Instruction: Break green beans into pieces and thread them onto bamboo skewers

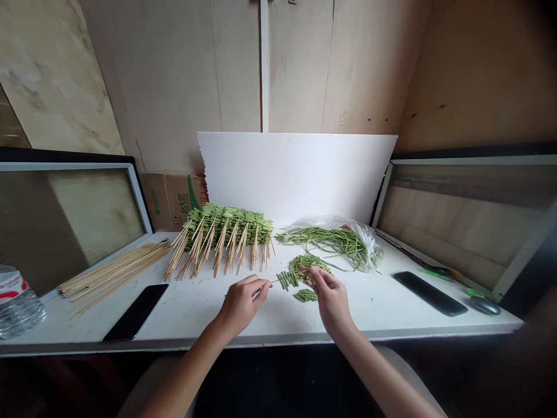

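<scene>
My left hand (243,302) pinches the bare end of a thin bamboo skewer, held level above the table. Several short cut pieces of long bean (288,280) are threaded crosswise on it, side by side. At the skewer's other end, my right hand (328,293) has its thumb and fingers closed on a bean piece, mostly hidden by the fingertips. Behind and below the hands lies a heap of cut bean pieces (298,263). A smaller pile of cut pieces (305,295) rests on the table closer to me.
Filled bean skewers (228,223) are stacked at back left, sticks toward me. Loose bamboo skewers (117,267) lie left of them. Whole long beans (335,241) spill from a plastic bag. Phones (137,312) (430,293), a bottle (20,302) and a mouse (485,305) lie around the sides.
</scene>
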### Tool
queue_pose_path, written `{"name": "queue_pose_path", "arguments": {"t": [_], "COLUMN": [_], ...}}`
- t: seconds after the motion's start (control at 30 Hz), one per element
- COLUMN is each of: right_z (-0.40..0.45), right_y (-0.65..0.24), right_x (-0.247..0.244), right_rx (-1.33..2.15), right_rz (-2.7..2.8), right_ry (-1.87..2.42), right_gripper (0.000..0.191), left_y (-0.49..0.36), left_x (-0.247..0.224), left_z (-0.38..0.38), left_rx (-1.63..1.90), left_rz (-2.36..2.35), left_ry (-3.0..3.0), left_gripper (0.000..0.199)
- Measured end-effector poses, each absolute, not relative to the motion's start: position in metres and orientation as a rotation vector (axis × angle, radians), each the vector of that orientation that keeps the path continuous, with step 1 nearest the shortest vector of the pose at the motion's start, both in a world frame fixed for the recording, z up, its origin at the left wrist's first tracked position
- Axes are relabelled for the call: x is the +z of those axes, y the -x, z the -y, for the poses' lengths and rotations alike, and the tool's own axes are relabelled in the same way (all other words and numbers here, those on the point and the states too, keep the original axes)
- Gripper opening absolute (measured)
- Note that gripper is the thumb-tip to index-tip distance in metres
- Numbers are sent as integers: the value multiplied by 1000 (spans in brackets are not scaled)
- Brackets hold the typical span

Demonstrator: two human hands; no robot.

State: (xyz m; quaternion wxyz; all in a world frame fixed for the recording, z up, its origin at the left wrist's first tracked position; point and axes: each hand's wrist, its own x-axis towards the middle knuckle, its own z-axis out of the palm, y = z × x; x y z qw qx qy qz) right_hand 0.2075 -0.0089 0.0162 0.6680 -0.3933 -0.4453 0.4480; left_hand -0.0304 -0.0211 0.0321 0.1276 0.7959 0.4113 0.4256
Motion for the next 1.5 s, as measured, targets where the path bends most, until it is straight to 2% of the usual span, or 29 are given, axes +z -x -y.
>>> {"name": "queue_pose_path", "arguments": {"t": [0.37, 0.57, 0.67, 0.8, 0.9, 1.2, 1.5], "right_z": [14, 9, -4, -24, -31, -28, -30], "right_y": [-187, -204, -231, -263, -270, -257, -251], "right_x": [3, 18, 25, 13, -6, -19, -29], "right_rx": [1048, 1053, 959, 660, 484, 57, 96], "right_rz": [1025, 1150, 1316, 1658, 1806, 2122, 2060], "right_ry": [854, 899, 958, 1156, 1141, 1330, 1483], "right_gripper": [29, 35, 41, 28, 19, 11, 5], "left_y": [19, 26, 34, 43, 46, 46, 43], "left_x": [27, 29, 28, 26, 24, 22, 16], "left_z": [25, 18, 11, 3, 1, 0, -1], "left_rx": [1162, 1180, 1219, 1195, 1187, 1173, 1169], "left_rz": [-1156, -1211, -1293, -1429, -1454, -1438, -1414], "left_ry": [-2331, -2288, -2259, -2250, -2258, -2237, -2241], "left_gripper": [41, 39, 37, 32, 28, 27, 27]}}
